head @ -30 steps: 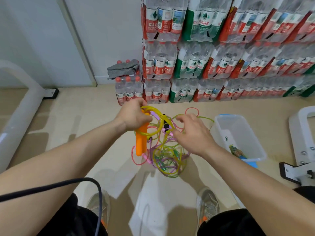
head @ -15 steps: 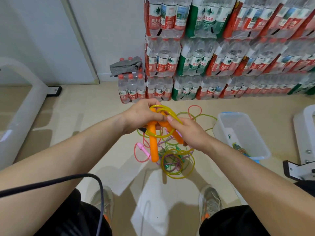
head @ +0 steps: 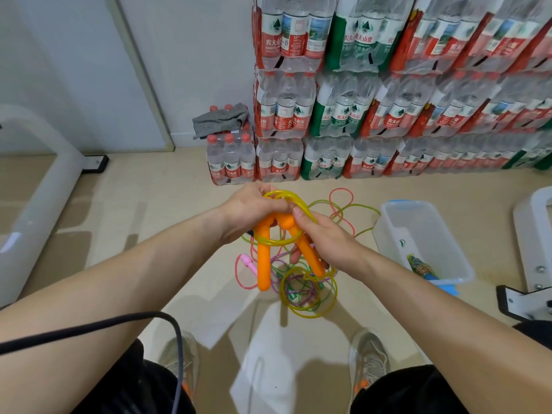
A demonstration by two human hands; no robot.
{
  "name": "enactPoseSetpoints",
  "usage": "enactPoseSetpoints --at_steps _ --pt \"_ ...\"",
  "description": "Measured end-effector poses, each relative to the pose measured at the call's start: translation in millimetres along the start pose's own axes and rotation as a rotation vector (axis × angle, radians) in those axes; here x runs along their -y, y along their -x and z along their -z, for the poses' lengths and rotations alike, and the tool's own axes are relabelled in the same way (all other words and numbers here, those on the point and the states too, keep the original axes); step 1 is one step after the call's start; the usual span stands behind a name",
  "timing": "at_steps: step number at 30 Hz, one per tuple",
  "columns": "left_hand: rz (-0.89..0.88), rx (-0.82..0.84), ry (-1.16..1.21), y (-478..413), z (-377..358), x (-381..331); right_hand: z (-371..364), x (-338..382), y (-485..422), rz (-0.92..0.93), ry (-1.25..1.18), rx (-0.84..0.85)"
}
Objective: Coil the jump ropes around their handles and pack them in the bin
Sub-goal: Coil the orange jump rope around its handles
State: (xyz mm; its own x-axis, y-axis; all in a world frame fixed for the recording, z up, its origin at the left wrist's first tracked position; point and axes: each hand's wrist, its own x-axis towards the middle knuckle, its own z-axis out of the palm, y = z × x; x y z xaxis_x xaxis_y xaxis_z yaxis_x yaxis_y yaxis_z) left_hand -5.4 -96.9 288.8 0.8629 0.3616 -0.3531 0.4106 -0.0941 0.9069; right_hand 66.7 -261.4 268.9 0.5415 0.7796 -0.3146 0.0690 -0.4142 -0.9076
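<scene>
1. The left hand [head: 254,208], at about 11 o'clock of the work, is closed tight around the top ends of the two orange plastic handles [head: 264,264]. Clamping them there seems meant to make one core to wind on; their lower ends splay apart towards 6 o'clock.
2. The right hand [head: 328,238], at 3 o'clock, has its fingers curled behind the right-hand handle. Its thumb pins the translucent yellow-green jump rope [head: 286,195] near the handle tops, probably so the wraps cannot slip.
3. One turn of that rope circles both handles a little below the grips. More of it arches over the tops at 12 o'clock, and the rest hangs in slack rings at 6 o'clock, not yet wound. I judge the coiling to be at an early stage.
4. Below the hands, a heap of pink, purple and green ropes [head: 249,262] lies on the beige floor [head: 125,222], waiting its turn.
5. The clear plastic bin [head: 424,222] stands open on the floor at 3 o'clock, near the right hand for an easy drop. Something colourful lies in its near end; what it is I cannot tell.
</scene>
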Motion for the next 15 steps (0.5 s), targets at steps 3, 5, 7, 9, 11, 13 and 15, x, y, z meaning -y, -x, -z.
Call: enactPoseSetpoints --at_steps 3,5,7,9,11,13,15 --pt "0.005 -0.026 0.027 1 -2 1 -2 2 2 0.020 -0.006 -0.012" --pt "-0.001 -0.057 -0.006 0 -3 1 -2 4 3 0.014 0.012 -0.014" --pt "-0.008 -0.084 -0.022 -2 -5 3 -2 6 5 0.003 0.028 -0.012" --pt "-0.019 -0.101 -0.035 -5 -6 6 -2 6 4 -0.004 0.050 -0.011" --pt "-0.023 -0.112 -0.042 -7 -7 9 -1 5 4 -0.015 0.057 -0.001" --pt "-0.013 -0.117 -0.038 -8 -7 13 -2 5 5 -0.023 0.050 0.010" --pt "-0.008 -0.112 -0.027 -9 -8 14 -2 3 3 -0.018 0.036 0.012"
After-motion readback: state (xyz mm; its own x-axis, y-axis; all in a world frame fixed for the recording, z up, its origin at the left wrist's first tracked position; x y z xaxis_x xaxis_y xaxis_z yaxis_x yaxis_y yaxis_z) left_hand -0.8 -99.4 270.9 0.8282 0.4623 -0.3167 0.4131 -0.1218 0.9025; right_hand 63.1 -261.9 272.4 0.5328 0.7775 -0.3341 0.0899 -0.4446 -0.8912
